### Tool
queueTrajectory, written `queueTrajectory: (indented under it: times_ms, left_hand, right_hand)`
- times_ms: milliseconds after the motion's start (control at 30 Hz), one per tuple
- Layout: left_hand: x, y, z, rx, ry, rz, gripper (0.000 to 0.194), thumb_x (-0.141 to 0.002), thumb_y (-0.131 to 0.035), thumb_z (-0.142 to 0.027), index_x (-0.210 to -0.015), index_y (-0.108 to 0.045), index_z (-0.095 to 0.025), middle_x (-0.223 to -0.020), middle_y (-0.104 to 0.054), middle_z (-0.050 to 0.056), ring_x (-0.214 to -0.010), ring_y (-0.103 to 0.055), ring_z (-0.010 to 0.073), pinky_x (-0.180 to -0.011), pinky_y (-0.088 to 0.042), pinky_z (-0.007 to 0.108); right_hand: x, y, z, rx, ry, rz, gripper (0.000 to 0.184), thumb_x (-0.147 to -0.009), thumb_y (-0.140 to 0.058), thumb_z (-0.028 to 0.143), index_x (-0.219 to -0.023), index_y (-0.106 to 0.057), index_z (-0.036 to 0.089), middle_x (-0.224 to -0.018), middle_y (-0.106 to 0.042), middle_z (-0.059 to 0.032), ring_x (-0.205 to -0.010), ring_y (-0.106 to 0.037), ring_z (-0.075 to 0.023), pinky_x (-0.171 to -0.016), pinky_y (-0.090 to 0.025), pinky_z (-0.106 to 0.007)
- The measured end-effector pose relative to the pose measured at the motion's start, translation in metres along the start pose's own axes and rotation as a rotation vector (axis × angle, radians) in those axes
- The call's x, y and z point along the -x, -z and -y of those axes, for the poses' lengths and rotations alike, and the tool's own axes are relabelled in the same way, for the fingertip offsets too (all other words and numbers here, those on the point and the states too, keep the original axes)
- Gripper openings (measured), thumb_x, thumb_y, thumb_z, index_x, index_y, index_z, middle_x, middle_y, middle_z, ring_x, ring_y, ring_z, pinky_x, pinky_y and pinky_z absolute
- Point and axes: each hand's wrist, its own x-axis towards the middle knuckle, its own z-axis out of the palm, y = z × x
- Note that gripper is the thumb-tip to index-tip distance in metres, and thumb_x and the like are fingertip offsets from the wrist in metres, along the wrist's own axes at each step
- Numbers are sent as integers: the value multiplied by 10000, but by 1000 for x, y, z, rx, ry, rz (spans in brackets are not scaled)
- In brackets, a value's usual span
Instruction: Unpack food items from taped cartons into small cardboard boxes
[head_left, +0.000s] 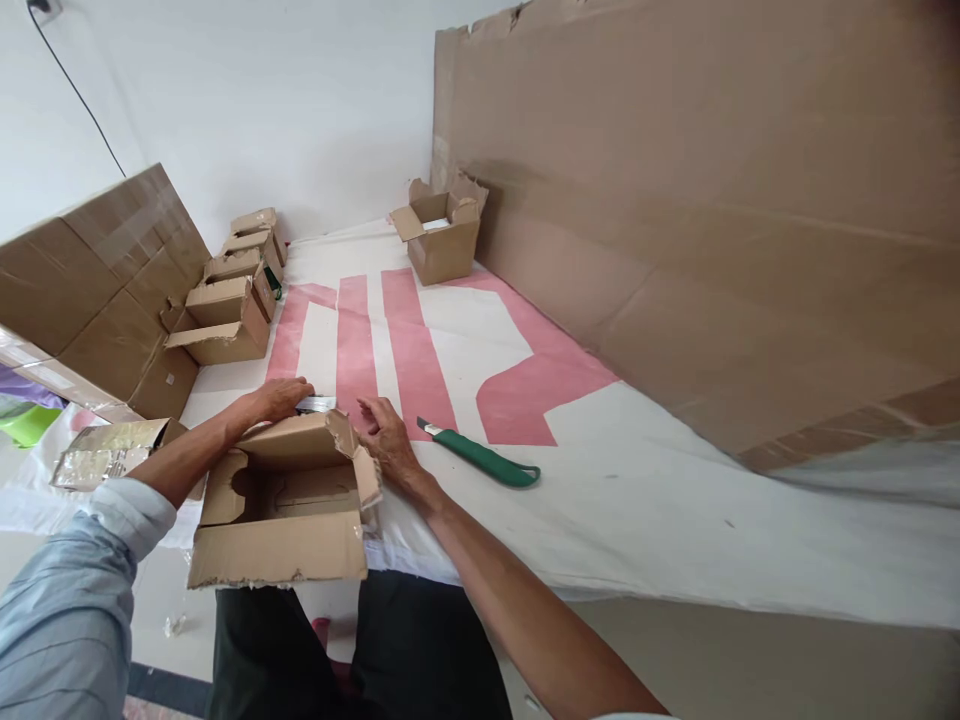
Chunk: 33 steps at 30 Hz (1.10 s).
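Observation:
An open cardboard box lies at the table's near edge in front of me, flaps spread and torn along their edges. My left hand is behind its far left side, fingers curled together; what they grip is hidden. Just past those fingertips a small white and silver piece shows, too little of it to name. My right hand is beside the box's right flap, fingers loosely bent and apart, holding nothing I can see. To its right a green utility knife rests on the cloth, blade pointing left.
A row of opened small boxes stands at the left, by a large carton. Another open box sits at the back, against a tall cardboard sheet along the right. A printed carton lies left of my arm. White-and-pink cloth covers the table.

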Motion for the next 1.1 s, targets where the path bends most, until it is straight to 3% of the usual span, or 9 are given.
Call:
queueTrajectory:
  times_ms: [100,267,467,700,833,933,1033,1100]
  left_hand:
    - [11,-2,40,1,195,-11,547,-930,-747,-205,-1476,-731,-249,-1534,-750,137,-1410,-730,330,-1131,-591,371]
    - [23,-8,103,15,547,-39,533,-940,-732,-201,-1473,-755,-214,-1507,-769,205,-1407,-737,402,-1083,-615,417]
    - [8,-24,129,75,734,-125,639,-912,-825,-302,-1542,-739,-238,-1533,-756,230,-1398,-737,434,-1081,-622,440]
    - [4,-24,118,89,802,-235,570,-983,-689,-196,-1551,-736,-174,-1511,-744,274,-1390,-734,426,-1079,-610,465]
    - [13,-6,103,112,776,-280,486,-966,-735,-225,-1441,-801,-141,-1492,-755,277,-1383,-728,433,-1051,-612,461]
    - [30,17,82,135,715,-335,453,-985,-748,-278,-1422,-822,-182,-1501,-774,217,-1404,-720,397,-1080,-602,435]
    - [72,41,44,207,555,-395,356,-1074,-681,-409,-1319,-861,-223,-1320,-859,109,-1247,-787,293,-1070,-598,364]
    - [111,51,8,429,252,-420,416,-1100,-651,-528,-1194,-879,-193,-1148,-879,106,-1077,-815,279,-975,-621,370]
  right_hand:
    - [0,0,-2,4,-6,18,471,-989,-770,425,-1429,-750,261,-1297,-754,-143,-1091,-775,-322,-801,-692,-436]
    - [0,-2,-1,-15,5,-5,419,-1003,-735,419,-1384,-764,248,-1246,-754,-145,-1020,-775,-312,-744,-684,-426]
    - [3,1,-1,-20,-8,10,401,-987,-735,404,-1366,-768,275,-1219,-752,-126,-1006,-760,-291,-710,-665,-387]
    - [3,2,-3,-26,-11,16,408,-972,-716,443,-1338,-756,265,-1193,-750,-114,-973,-753,-285,-733,-648,-399]
    - [0,4,1,-39,-43,24,397,-952,-718,445,-1302,-783,269,-1181,-763,-122,-946,-748,-287,-730,-650,-409]
    - [-1,3,3,-51,-52,-2,386,-949,-723,484,-1271,-796,283,-1154,-774,-110,-936,-739,-290,-763,-656,-427]
    - [-2,2,3,-52,-50,-21,375,-944,-723,502,-1239,-802,285,-1147,-775,-101,-954,-737,-290,-804,-659,-429]
    - [-2,2,2,-52,-50,-12,369,-940,-721,497,-1228,-802,281,-1147,-776,-99,-956,-737,-288,-806,-656,-421]
